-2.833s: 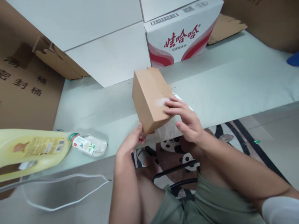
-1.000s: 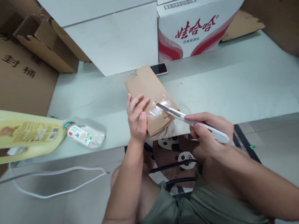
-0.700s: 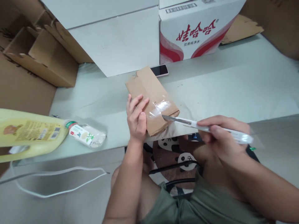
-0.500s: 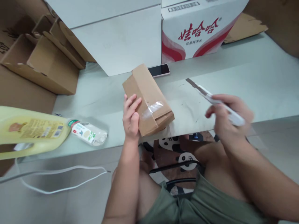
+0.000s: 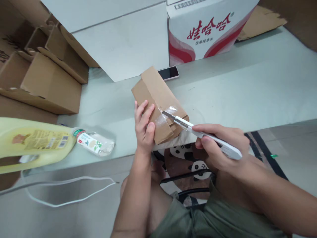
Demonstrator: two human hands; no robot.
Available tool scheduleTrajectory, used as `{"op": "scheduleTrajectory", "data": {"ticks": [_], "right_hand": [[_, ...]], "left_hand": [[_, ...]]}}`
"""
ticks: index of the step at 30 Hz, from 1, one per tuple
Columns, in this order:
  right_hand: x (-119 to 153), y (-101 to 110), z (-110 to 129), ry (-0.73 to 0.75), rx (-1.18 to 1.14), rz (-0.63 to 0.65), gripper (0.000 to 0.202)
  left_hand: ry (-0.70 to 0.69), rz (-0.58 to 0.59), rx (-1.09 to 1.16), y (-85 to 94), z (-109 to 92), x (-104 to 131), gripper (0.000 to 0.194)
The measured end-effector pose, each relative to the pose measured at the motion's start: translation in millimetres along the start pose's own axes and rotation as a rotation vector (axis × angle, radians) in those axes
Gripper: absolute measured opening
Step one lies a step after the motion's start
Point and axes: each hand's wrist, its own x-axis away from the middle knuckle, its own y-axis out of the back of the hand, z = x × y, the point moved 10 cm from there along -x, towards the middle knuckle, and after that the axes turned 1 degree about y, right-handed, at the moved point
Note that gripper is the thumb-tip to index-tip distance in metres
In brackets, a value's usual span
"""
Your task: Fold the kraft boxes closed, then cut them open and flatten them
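Observation:
A small brown cardboard box (image 5: 160,96) is tilted near the front edge of the table, with clear tape across its seam. My left hand (image 5: 145,127) grips its left side, fingers spread over the cardboard. My right hand (image 5: 220,142) is closed around a white utility knife (image 5: 213,137), to the right of the box. The knife's blade is out, and its tip is at the tape beside the seam. Whether the tip has cut into the tape cannot be made out.
A phone (image 5: 169,73) lies behind the box, before large white cartons (image 5: 123,46). At left are a clear bottle (image 5: 95,143), a yellow jug (image 5: 37,142) and open cardboard boxes (image 5: 54,86). A white cable (image 5: 71,180) hangs below the table's front edge.
My right hand has moved left with the knife, bringing the blade from beyond the box to its taped seam. My left hand and the box have shifted slightly right in view.

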Motion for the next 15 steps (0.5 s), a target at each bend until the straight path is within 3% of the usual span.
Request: {"op": "scheduleTrajectory", "data": {"ticks": [5,10,15], "right_hand": [[-2.7,-5.0,-2.3,-0.034,0.057,0.017,0.028],[5.0,12.3,-4.5,-0.050,-0.025,-0.024,0.022],[17.4,52.7,-34.2,-0.118,-0.015,-0.319,0.015]], "left_hand": [[0.004,-0.016,-0.013,-6.7,-3.3,-3.2,0.048],[0.046,-0.005,-0.021,-7.6,0.1,-3.6,0.050],[0.154,-0.046,0.081,7.8,25.6,3.8,0.049]]}}
